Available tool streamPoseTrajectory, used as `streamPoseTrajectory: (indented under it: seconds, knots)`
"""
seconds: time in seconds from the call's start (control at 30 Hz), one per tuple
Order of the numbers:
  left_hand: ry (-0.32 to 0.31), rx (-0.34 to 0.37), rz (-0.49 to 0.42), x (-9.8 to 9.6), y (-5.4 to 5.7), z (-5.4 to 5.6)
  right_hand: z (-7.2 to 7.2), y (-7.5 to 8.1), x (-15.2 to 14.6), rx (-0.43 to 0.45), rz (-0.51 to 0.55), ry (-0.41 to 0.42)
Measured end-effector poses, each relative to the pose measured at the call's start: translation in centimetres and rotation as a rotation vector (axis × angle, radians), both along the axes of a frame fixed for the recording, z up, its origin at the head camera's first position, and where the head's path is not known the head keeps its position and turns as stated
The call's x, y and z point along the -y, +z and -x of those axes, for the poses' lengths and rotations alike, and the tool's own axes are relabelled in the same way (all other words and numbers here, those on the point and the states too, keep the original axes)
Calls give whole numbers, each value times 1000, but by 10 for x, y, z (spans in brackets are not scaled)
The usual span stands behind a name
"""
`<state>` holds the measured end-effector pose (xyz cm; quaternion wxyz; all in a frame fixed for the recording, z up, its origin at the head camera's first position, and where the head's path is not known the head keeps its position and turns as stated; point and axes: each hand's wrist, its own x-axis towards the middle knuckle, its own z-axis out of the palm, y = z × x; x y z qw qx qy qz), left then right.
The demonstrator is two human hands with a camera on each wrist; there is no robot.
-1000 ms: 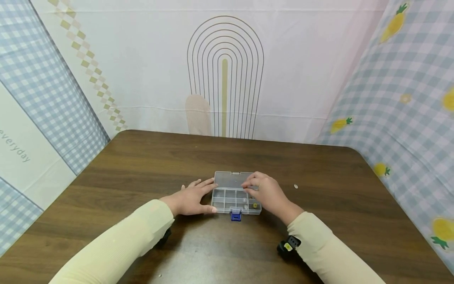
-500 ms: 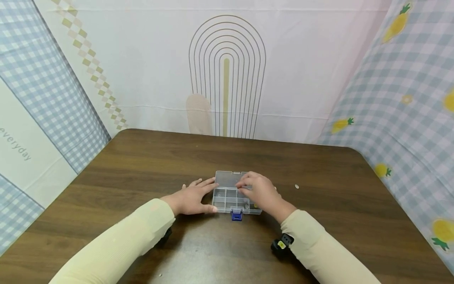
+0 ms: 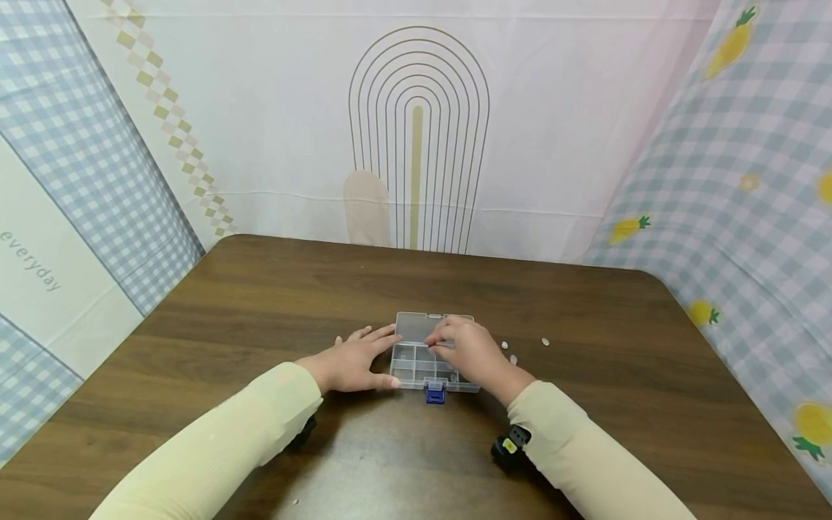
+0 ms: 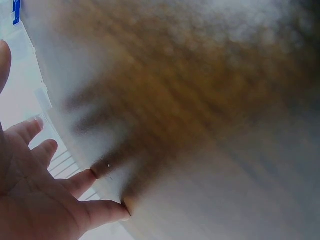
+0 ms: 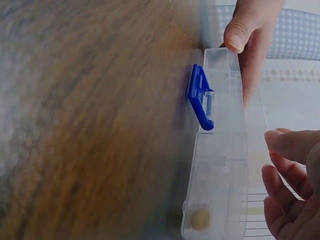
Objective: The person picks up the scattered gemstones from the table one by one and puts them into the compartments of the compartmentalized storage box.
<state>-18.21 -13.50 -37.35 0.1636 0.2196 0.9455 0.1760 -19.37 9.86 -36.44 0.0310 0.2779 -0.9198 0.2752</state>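
Note:
A clear compartment box (image 3: 403, 375) with a blue latch (image 3: 435, 394) lies on the table, its lid (image 3: 411, 326) folded back. My left hand (image 3: 354, 362) rests against the box's left side with fingers spread, the thumb at the near corner. Over the middle compartments hovers my right hand (image 3: 473, 354), thumb and index fingertips brought close together. Whether something tiny sits between those fingertips is hidden. In the right wrist view, the other fingers (image 5: 282, 187) are loosely curled, and a yellow bead-like piece (image 5: 201, 219) shows through the box wall.
Small whitish pieces lie right of the box: one far right (image 3: 545, 341), another (image 3: 504, 345) and a third (image 3: 513, 360) by the right hand. A tiny pale speck (image 3: 295, 501) is near the table's front. A printed cloth (image 3: 279, 144) hangs behind the brown table (image 3: 604, 375).
My right hand has moved left over the box, uncovering whitish pieces on the table to its right and covering the yellow piece in the head view. The left hand stays in place.

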Motion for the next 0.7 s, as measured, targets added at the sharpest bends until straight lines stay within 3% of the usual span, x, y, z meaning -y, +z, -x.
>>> streamPoseTrajectory:
  seconds: [0.7]
  knots:
    - [-9, 8, -5, 0, 1, 0, 2, -5, 4, 16, -51, 47]
